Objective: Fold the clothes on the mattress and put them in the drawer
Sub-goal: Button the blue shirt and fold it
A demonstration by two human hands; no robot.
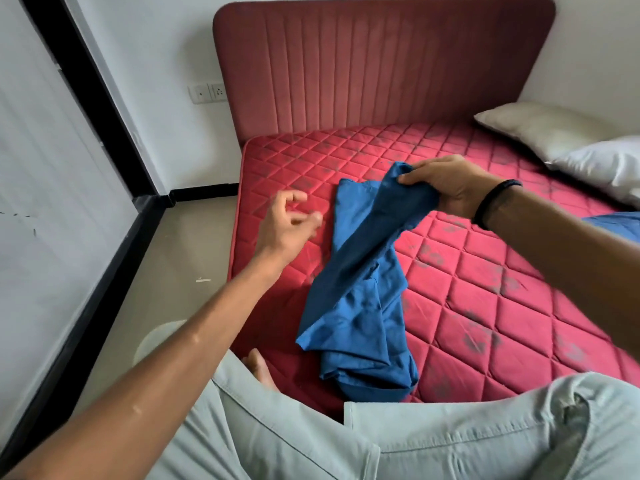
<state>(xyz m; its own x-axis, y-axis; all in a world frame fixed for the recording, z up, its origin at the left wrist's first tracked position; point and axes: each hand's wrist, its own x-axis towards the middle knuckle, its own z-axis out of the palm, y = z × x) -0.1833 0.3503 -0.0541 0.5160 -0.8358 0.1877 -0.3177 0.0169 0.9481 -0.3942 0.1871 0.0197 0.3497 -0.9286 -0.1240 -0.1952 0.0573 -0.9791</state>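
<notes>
Right hand (446,188) pinching one upper end of a blue garment (360,289) and lifting it clear of the red quilted mattress (485,306); left hand (287,226) empty, fingers loosely spread, hovering just left of the cloth without touching it. The garment hangs from the right hand in a twisted band and trails down to a crumpled heap near the person's knees, so folding appears barely begun. To do this step well, the free hand should probably take the opposite corner, draw the cloth taut to remove the twist, then lay it flat before creasing. Two pillows (561,140) lie well apart at the right, beside the headboard (381,64). No drawer is in view.
</notes>
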